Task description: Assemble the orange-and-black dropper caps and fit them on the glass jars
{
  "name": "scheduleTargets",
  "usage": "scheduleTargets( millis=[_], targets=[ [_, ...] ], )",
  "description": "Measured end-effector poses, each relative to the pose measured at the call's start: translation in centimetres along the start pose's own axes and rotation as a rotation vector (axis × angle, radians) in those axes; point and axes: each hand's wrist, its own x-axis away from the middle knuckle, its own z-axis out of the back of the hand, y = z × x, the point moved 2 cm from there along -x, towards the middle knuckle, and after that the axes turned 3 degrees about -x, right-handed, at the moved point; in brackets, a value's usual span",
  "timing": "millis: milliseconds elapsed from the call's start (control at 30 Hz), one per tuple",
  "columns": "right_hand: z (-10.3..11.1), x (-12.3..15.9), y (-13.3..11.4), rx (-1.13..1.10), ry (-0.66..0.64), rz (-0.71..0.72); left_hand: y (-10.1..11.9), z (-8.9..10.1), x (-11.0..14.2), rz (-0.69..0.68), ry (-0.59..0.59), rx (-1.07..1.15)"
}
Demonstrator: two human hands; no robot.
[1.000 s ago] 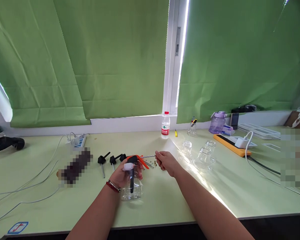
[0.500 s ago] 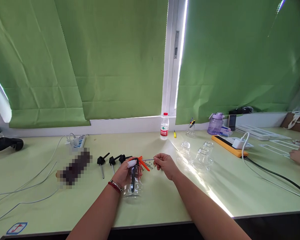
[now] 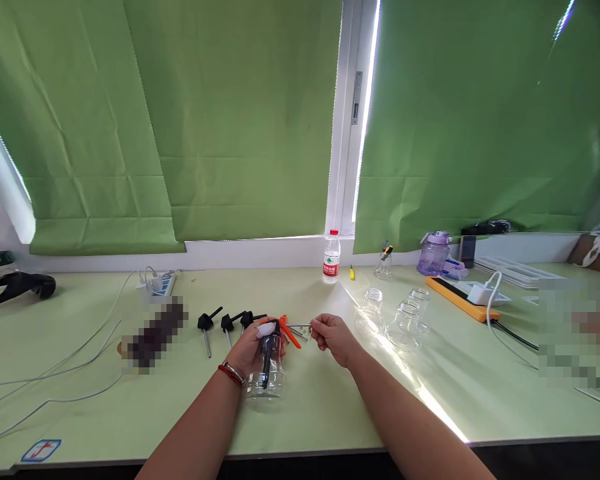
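Observation:
My left hand (image 3: 253, 350) is wrapped round the top of a clear plastic bottle (image 3: 267, 381) standing on the pale green table (image 3: 330, 407). A black pump tube runs down inside the bottle, and an orange trigger piece (image 3: 289, 331) sticks out at its top. One finger of this hand wears a white wrap. My right hand (image 3: 331, 335) is pinched on a thin metal rod (image 3: 299, 327) right of the bottle top, with its tip near the orange piece.
Three black pump heads with tubes (image 3: 223, 325) lie left of my hands. Three clear bottles (image 3: 397, 317) stand to the right. A water bottle (image 3: 331, 257), a purple jug (image 3: 433, 253), an orange power strip (image 3: 459, 300) and loose white cables (image 3: 65, 373) sit around.
My hands have kept their grips. The right hand has drawn slightly closer to the bottle top with the rod. The camera has shifted a little.

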Motion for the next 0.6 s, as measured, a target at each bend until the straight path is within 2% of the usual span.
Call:
scheduleTargets(
  millis=[67,200,333,467,600],
  targets=[
    [0.0,-0.01,-0.09,-0.048,-0.009,0.029,-0.03,0.02,-0.01,-0.001,0.009,0.003],
    [0.08,0.02,-0.04,-0.026,0.011,-0.019,-0.12,0.07,-0.07,-0.001,0.009,0.008],
    [0.08,0.07,-0.1,-0.062,-0.013,0.021,-0.17,0.14,-0.16,-0.006,-0.019,-0.007],
    [0.07,0.09,0.06,-0.015,-0.009,-0.051,-0.31,0.25,-0.26,-0.011,-0.013,0.001],
    [0.0,0.14,-0.09,-0.055,-0.035,-0.008,-0.48,0.29,-0.27,-0.012,-0.005,0.012]
  ],
)
